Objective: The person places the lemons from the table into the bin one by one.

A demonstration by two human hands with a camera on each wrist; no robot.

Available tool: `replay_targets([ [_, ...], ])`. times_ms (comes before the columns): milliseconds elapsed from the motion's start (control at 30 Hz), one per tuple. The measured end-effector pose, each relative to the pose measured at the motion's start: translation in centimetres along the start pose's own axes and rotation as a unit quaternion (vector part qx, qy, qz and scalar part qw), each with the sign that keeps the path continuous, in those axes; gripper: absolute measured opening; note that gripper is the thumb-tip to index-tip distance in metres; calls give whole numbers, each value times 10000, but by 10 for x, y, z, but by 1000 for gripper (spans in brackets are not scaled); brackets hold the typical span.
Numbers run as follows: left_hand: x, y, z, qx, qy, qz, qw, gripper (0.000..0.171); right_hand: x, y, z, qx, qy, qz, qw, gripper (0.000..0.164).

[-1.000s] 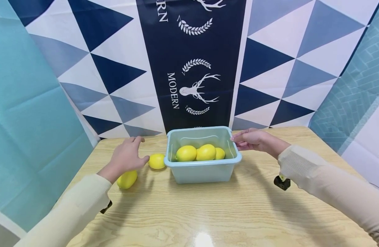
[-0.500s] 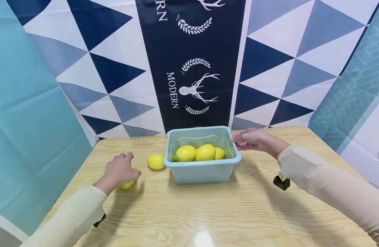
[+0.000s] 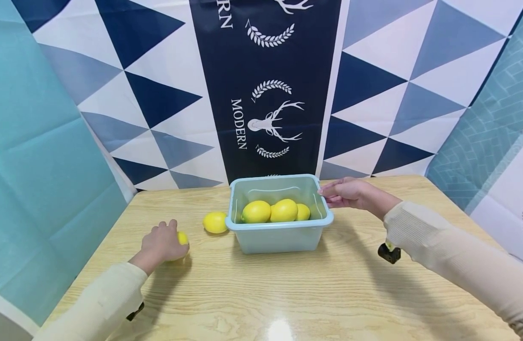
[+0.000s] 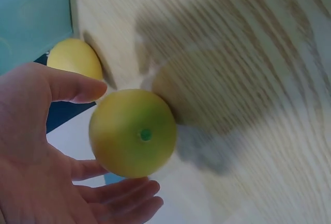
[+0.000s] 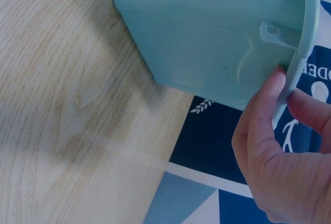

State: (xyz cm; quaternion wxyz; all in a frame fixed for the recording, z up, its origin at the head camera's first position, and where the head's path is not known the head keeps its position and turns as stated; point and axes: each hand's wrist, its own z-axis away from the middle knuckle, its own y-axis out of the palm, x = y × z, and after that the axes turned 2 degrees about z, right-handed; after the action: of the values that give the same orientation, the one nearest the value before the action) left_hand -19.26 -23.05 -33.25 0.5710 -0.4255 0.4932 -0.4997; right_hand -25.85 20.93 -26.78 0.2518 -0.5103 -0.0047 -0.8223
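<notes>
On the left side of the table, my left hand (image 3: 161,244) is around a yellow lemon (image 3: 182,238). In the left wrist view, the thumb is at one side of this lemon (image 4: 133,133) and the fingers at the other, partly hidden behind it. A second lemon (image 3: 215,222) lies beside the left wall of a light blue plastic bin (image 3: 280,238). Several lemons (image 3: 256,212) sit inside the bin. My right hand (image 3: 344,192) holds the bin's right rim, thumb on one side and fingers on the other, as the right wrist view shows at the rim (image 5: 299,69).
The wooden table (image 3: 261,289) runs back to a patterned cloth backdrop (image 3: 282,71). A teal cloth (image 3: 44,156) hangs along the left side. Small black wrist devices (image 3: 389,253) are on both sleeves.
My left hand has moved left and down from near the bin onto the nearer lemon, and its fingers have come in around it. The right hand and the bin stay put.
</notes>
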Motion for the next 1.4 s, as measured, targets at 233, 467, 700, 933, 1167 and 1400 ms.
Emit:
replay_targets([
  [233, 3, 0, 1, 82, -19, 138, 9999, 76, 0, 1, 1, 14, 5, 9, 10000, 53],
  [467, 5, 1, 0, 150, 154, 275, 9994, 70, -1, 0, 1, 54, -31, -66, 10000, 53],
  [700, 6, 1, -1, 69, 330, 348, 9988, 58, -1, -1, 0, 89, -79, -110, 9999, 53],
  [933, 7, 1, -1, 26, 546, 392, 9977, 48, -1, -1, -1, 88, -81, -183, 9998, 38],
  [1167, 5, -3, 3, 204, 788, 352, 9961, 45, -2, -1, -1, 79, -101, -175, 9998, 46],
  [1400, 2, -5, 5, 210, 1051, 295, 9938, 43, -2, -1, -1, 75, -83, -151, 9998, 50],
])
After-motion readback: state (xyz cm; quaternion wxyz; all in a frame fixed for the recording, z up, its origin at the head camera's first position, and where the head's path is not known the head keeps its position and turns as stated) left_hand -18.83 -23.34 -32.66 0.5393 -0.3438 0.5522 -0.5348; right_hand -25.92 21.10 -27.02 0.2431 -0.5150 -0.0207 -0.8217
